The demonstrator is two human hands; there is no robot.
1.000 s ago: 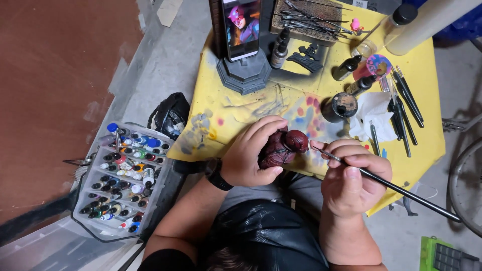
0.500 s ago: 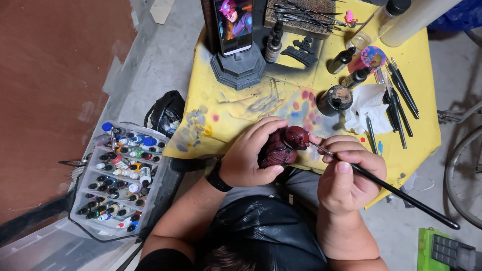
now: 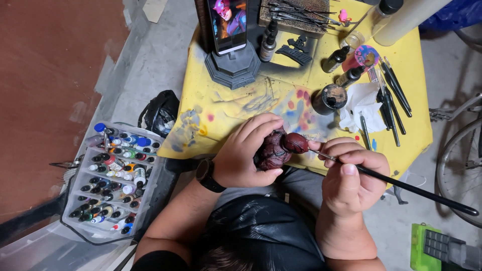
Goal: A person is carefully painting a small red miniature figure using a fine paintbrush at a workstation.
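My left hand (image 3: pixel 248 153) wraps around a small dark red figurine (image 3: pixel 281 147) and holds it over the near edge of a yellow, paint-stained table (image 3: pixel 221 115). My right hand (image 3: pixel 351 175) grips a long black paintbrush (image 3: pixel 401 186). The brush's metal tip touches the figurine's rounded head from the right. A black watch sits on my left wrist. Most of the figurine's body is hidden by my left fingers.
A clear tray of several small paint bottles (image 3: pixel 113 175) sits low at the left. On the table stand a phone on a grey base (image 3: pixel 228 30), dropper bottles, a dark jar (image 3: pixel 330 98), a crumpled tissue (image 3: pixel 361 105) and loose brushes (image 3: pixel 391 100). A bicycle wheel (image 3: pixel 459 165) is at right.
The view has shifted slightly, so the table sits a little higher and more to the left in the frame. Both hands keep their grips; the brush tip stays at the figurine's head.
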